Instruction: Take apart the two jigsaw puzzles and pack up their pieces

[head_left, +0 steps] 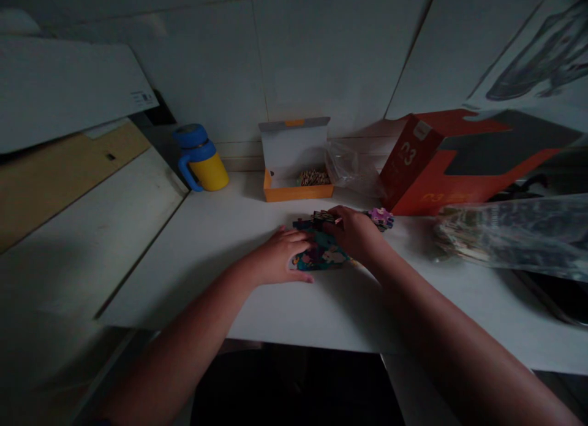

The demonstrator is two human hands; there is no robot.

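A partly joined jigsaw puzzle, teal with purple and white figures, lies on the white table in front of me. My left hand rests on its left side with fingers spread and thumb pointing right along the near edge. Over the puzzle's upper right, my right hand has its fingers curled against a small stack of puzzle pieces; the fingers partly hide it. Purple puzzle pieces lie just beyond my right hand.
Behind the puzzle, an orange-and-white box stands with its lid up and more pieces inside. A clear plastic bag sits beside it. A blue-yellow mug is at the left, a red box and a filled plastic bag at the right.
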